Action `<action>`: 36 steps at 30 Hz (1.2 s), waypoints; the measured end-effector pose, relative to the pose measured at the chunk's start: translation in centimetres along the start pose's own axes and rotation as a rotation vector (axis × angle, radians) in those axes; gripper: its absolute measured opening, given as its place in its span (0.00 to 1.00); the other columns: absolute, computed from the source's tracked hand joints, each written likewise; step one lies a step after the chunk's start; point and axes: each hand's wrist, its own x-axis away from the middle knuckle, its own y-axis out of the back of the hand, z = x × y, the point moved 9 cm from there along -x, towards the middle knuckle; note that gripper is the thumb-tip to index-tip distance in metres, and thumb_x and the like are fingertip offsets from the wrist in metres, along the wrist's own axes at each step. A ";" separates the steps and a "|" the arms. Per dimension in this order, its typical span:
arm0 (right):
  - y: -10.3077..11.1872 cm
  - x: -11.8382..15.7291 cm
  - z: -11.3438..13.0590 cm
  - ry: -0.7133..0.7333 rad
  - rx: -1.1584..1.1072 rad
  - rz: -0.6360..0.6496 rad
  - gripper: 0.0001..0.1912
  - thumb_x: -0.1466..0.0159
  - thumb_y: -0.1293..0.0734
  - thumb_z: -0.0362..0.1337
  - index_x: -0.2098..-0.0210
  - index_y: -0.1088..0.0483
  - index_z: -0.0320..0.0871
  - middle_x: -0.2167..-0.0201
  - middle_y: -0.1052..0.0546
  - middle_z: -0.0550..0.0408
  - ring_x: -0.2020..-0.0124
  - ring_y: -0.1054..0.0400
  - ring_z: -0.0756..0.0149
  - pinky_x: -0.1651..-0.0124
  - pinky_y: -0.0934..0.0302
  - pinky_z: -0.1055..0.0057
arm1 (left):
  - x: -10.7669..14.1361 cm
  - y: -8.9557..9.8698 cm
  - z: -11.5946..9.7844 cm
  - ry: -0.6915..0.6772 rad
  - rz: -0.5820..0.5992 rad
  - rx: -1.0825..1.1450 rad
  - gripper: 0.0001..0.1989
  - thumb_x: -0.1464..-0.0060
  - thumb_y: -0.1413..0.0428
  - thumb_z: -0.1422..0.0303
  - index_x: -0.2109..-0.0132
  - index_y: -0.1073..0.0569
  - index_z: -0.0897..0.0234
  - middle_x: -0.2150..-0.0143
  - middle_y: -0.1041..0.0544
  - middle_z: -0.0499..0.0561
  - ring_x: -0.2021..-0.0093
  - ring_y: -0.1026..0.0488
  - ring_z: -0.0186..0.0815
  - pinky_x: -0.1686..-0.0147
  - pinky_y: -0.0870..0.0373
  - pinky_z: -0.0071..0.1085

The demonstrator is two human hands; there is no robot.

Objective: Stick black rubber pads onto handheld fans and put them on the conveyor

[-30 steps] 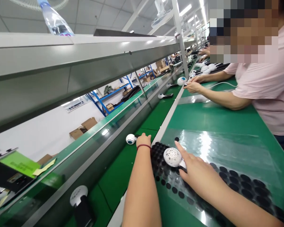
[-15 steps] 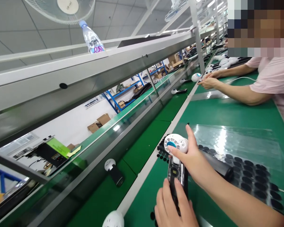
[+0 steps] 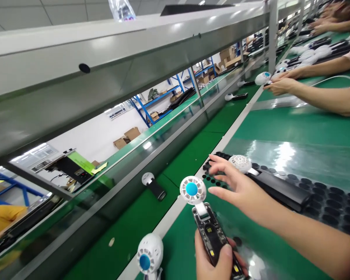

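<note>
My left hand (image 3: 210,260) is wrapped round the black handle of a small handheld fan (image 3: 191,189), thumb on top. The handle is uncovered, showing circuit parts and small yellow pieces; the white round head has a blue centre and points up and away. My right hand (image 3: 236,182) is just right of that head, fingers spread and holding nothing. Behind its fingers, a second handheld fan (image 3: 280,188) with a white head and a dark closed handle lies on the green table. Another white fan (image 3: 149,254) with a blue centre is at the lower left.
Rows of black round pads (image 3: 321,192) and a clear plastic sheet (image 3: 282,149) lie on the table. One fan (image 3: 154,186) rests on the green belt (image 3: 189,155) beyond the pale edge strip. A metal beam (image 3: 119,62) crosses above. A co-worker's hands (image 3: 286,83) hold another fan.
My right hand has let go of the fan's head and opened to its right. The fan has moved left and turned in my left hand, which now grips lower. The view has tilted down.
</note>
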 end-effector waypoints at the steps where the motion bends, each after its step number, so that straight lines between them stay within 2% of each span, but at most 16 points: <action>1: -0.1 0.1 -0.3 -0.003 0.122 0.032 0.07 0.45 0.34 0.39 0.67 0.36 0.48 0.39 0.49 0.59 0.39 0.54 0.58 0.41 0.55 0.55 | -0.3 0.6 0.3 -0.005 -0.028 0.002 0.37 0.74 0.34 0.51 0.61 0.46 0.60 0.76 0.27 0.46 0.84 0.32 0.31 0.85 0.36 0.25; 3: -1.5 0.7 -1.2 -0.070 0.276 0.201 0.06 0.44 0.36 0.38 0.76 0.36 0.46 0.40 0.47 0.63 0.40 0.53 0.58 0.41 0.56 0.55 | -0.8 1.4 0.8 -0.018 -0.070 -0.004 0.35 0.71 0.35 0.52 0.61 0.47 0.60 0.75 0.28 0.45 0.82 0.30 0.33 0.85 0.36 0.25; 5: -2.8 1.5 -1.9 -0.139 0.359 0.342 0.05 0.43 0.37 0.38 0.75 0.34 0.46 0.40 0.48 0.64 0.40 0.52 0.58 0.41 0.55 0.56 | -1.0 1.7 1.2 -0.026 -0.076 -0.031 0.35 0.68 0.36 0.54 0.58 0.47 0.60 0.75 0.28 0.46 0.80 0.30 0.34 0.85 0.35 0.26; 6: -3.1 1.8 -2.1 -0.163 0.395 0.369 0.05 0.43 0.38 0.38 0.74 0.33 0.46 0.39 0.50 0.64 0.40 0.53 0.57 0.42 0.54 0.55 | -1.1 1.7 1.4 -0.026 -0.073 -0.048 0.35 0.66 0.36 0.56 0.56 0.48 0.60 0.74 0.28 0.46 0.80 0.29 0.35 0.84 0.34 0.27; 10: -3.2 2.2 -2.6 -0.214 0.481 0.327 0.07 0.42 0.40 0.36 0.75 0.33 0.46 0.38 0.50 0.65 0.40 0.53 0.54 0.42 0.53 0.55 | -1.0 2.3 2.1 0.020 -0.095 -0.190 0.35 0.63 0.40 0.59 0.50 0.48 0.61 0.70 0.27 0.50 0.76 0.28 0.38 0.76 0.29 0.33; 14: -3.8 2.5 -2.2 -0.155 0.489 0.347 0.08 0.42 0.40 0.32 0.77 0.34 0.44 0.39 0.47 0.64 0.44 0.45 0.53 0.45 0.46 0.59 | -0.4 3.0 1.4 0.028 -0.168 -0.397 0.34 0.63 0.41 0.61 0.49 0.45 0.62 0.57 0.27 0.57 0.60 0.27 0.44 0.61 0.31 0.34; 18: -3.9 3.0 -2.6 -0.230 0.580 0.351 0.07 0.43 0.40 0.29 0.77 0.36 0.43 0.37 0.54 0.63 0.49 0.38 0.54 0.47 0.44 0.57 | 0.2 2.5 0.0 -0.004 -0.214 -0.488 0.33 0.64 0.44 0.62 0.49 0.45 0.66 0.53 0.29 0.60 0.51 0.32 0.45 0.60 0.33 0.30; 21: -4.0 3.2 -2.9 -0.272 0.609 0.361 0.08 0.43 0.41 0.29 0.77 0.37 0.42 0.36 0.58 0.61 0.54 0.34 0.57 0.50 0.41 0.57 | 0.3 2.2 -0.5 -0.040 -0.235 -0.507 0.33 0.64 0.46 0.60 0.50 0.44 0.68 0.53 0.30 0.61 0.52 0.32 0.45 0.58 0.35 0.31; 25: -4.1 3.3 -3.1 -0.285 0.621 0.372 0.07 0.43 0.41 0.31 0.77 0.38 0.43 0.35 0.60 0.62 0.48 0.39 0.52 0.54 0.38 0.58 | 0.1 2.3 -0.4 -0.054 -0.238 -0.549 0.32 0.64 0.47 0.59 0.50 0.43 0.68 0.54 0.30 0.60 0.55 0.31 0.45 0.58 0.37 0.32; 31: -4.0 3.6 -3.2 -0.285 0.668 0.362 0.07 0.43 0.41 0.29 0.77 0.38 0.44 0.35 0.60 0.61 0.44 0.45 0.55 0.54 0.39 0.61 | 0.0 2.2 -0.2 -0.088 -0.211 -0.519 0.31 0.63 0.46 0.61 0.50 0.44 0.65 0.53 0.30 0.60 0.53 0.32 0.46 0.58 0.36 0.33; 36: -4.2 3.6 -3.2 -0.230 0.696 0.350 0.06 0.43 0.40 0.29 0.74 0.38 0.44 0.35 0.61 0.62 0.48 0.40 0.56 0.51 0.40 0.59 | -0.1 2.6 0.1 -0.083 -0.223 -0.519 0.32 0.64 0.46 0.60 0.50 0.44 0.65 0.53 0.30 0.61 0.54 0.32 0.47 0.59 0.36 0.35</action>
